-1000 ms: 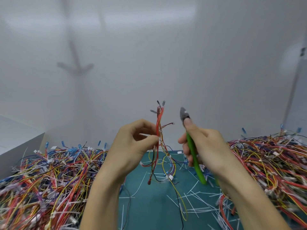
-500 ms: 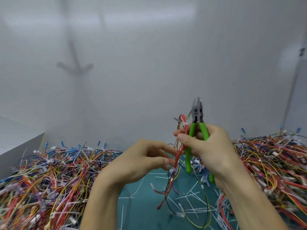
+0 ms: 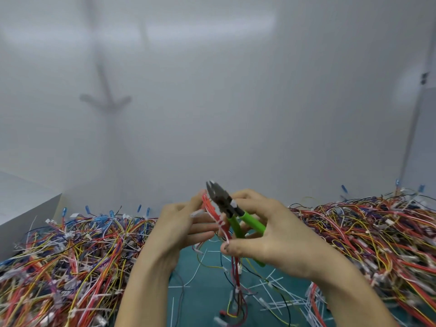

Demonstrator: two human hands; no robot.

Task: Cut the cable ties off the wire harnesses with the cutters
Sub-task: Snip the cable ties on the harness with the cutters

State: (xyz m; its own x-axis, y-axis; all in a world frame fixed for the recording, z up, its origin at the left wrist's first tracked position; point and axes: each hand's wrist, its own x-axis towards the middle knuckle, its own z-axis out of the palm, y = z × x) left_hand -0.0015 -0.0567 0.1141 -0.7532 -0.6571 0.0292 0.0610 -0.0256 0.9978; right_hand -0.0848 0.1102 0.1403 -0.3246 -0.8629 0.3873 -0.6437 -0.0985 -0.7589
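Both hands are raised over a green mat (image 3: 203,293). My right hand (image 3: 266,234) grips the green-handled cutters (image 3: 232,214), whose dark jaws point up and to the left. The same hand's thumb pinches a red wire harness (image 3: 213,214) that hangs down between the hands toward the mat. A white cable tie (image 3: 220,224) wraps the harness just below the jaws. My left hand (image 3: 181,226) is beside the harness with its fingers extended toward it, touching the wires. The harness's lower end (image 3: 237,300) trails on the mat, blurred.
A big heap of coloured wire harnesses (image 3: 66,263) fills the left side and another heap (image 3: 372,244) fills the right. Several cut white ties (image 3: 278,300) lie on the mat. A white box (image 3: 26,208) stands at far left. A plain white wall rises behind.
Both hands dropped lower and closer together. The cutters tilted from upright to pointing up-left, and the harness shifted from my left hand into the right thumb's pinch.
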